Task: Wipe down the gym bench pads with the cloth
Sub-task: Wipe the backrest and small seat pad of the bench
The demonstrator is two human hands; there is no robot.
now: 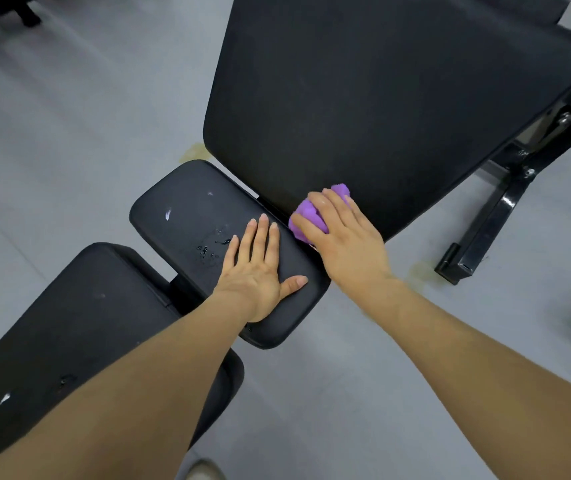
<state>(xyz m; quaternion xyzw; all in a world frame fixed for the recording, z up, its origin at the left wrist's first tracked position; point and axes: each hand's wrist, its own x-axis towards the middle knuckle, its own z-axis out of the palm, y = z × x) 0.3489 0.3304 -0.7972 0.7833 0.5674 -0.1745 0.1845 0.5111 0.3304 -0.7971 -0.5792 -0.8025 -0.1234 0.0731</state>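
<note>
On grey gym floor (69, 133), braced with left hand (258, 271) flat, fingers straight, on the wet seat pad (187, 216), probably for steadiness, while clutching purple cloth (306, 216) in right hand (346, 237) against back pad (381, 98) lower edge.

Open back pad (381, 98) ahead of hands; frame (505, 202) at right.

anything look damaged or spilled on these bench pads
Yes. The middle pad has water droplets beside the left hand and a small white nick. The near pad has another white nick.
</note>
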